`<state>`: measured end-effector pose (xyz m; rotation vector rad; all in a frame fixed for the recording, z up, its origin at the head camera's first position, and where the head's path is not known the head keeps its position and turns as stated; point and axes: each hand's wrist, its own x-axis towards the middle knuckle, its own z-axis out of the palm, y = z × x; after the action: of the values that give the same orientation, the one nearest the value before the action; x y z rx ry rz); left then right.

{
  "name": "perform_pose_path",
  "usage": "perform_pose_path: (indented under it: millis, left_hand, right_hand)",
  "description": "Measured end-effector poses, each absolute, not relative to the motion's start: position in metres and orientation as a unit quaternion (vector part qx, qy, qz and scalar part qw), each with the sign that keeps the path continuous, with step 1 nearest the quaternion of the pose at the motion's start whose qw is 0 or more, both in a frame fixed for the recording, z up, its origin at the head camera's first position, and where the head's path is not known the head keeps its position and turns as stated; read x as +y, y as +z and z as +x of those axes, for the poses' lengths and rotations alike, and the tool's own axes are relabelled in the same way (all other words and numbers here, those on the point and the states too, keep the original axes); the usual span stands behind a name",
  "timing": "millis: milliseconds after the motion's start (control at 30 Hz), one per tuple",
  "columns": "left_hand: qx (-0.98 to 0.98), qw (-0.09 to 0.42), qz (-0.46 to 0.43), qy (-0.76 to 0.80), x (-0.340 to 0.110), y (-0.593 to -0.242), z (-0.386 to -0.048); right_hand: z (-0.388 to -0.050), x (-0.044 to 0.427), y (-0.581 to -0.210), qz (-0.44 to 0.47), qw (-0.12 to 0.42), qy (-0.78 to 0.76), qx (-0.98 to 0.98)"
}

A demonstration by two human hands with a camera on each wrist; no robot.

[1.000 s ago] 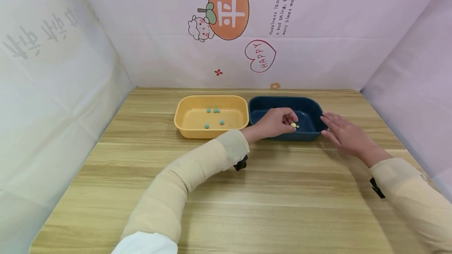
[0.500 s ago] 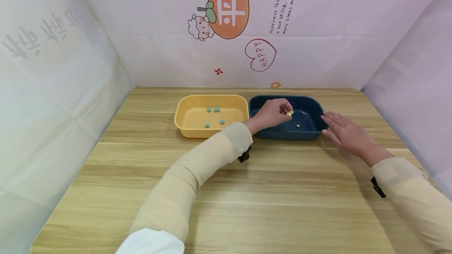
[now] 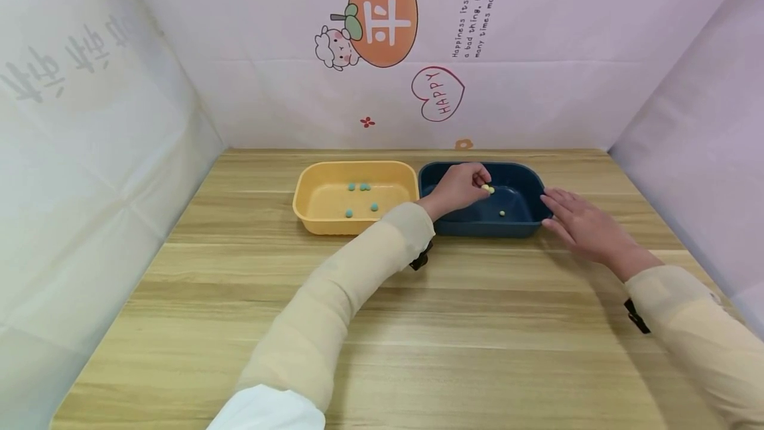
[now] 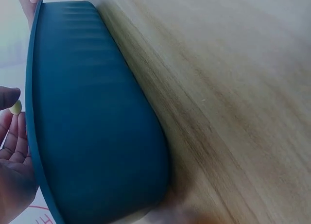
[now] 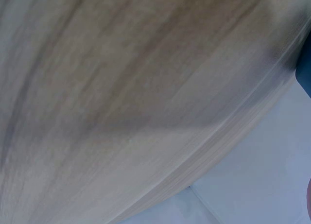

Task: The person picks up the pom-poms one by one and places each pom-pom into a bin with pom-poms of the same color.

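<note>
My left hand (image 3: 461,188) is over the dark blue tray (image 3: 519,227), pinching a small pale yellow ball (image 3: 486,187) between thumb and fingertips. In the left wrist view that ball (image 4: 16,107) shows between thumb and fingers, just past the tray's rim. A second yellow ball (image 3: 492,190) is right beside the fingertips; whether it is held or lies in the tray I cannot tell. Another small yellow ball (image 3: 502,214) lies on the tray floor. My right hand (image 3: 587,227) rests its straight fingers against the tray's right end. The right wrist view shows mostly tabletop.
A yellow tray (image 3: 325,226) stands against the blue tray's left side, with several small teal balls (image 3: 374,207) scattered in it. Both trays are near the back of the wooden table (image 3: 382,350). A printed white cloth (image 3: 268,105) hangs behind, with cloth at both sides.
My left hand has risen toward the back of the blue tray with a yellow ball, leaving a small one on the tray floor. The right hand stays at the tray's end.
</note>
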<state>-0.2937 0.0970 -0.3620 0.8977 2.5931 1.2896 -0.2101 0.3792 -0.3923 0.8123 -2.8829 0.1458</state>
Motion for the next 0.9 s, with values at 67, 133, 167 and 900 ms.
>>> perform_pose_path:
  millis: [67, 133, 167, 900]
  left_hand:
    - [0.855, 0.059, 0.290, 0.426, 0.0978, -0.3622, -0.2950]
    - [0.856, 0.061, 0.286, 0.426, 0.0987, -0.3623, -0.2962]
    - [0.858, 0.061, 0.284, 0.424, 0.0991, -0.3624, -0.2967]
    - [0.876, 0.054, 0.282, 0.386, 0.1015, -0.3699, -0.3023]
  right_hand:
    - [-0.2099, 0.3788, -0.3919, 0.270, 0.070, 0.048, -0.959]
    - [-0.2099, 0.3786, -0.3915, 0.269, 0.069, 0.047, -0.959]
    - [-0.2098, 0.3785, -0.3913, 0.268, 0.068, 0.047, -0.960]
    - [-0.2103, 0.3790, -0.3920, 0.270, 0.072, 0.048, -0.959]
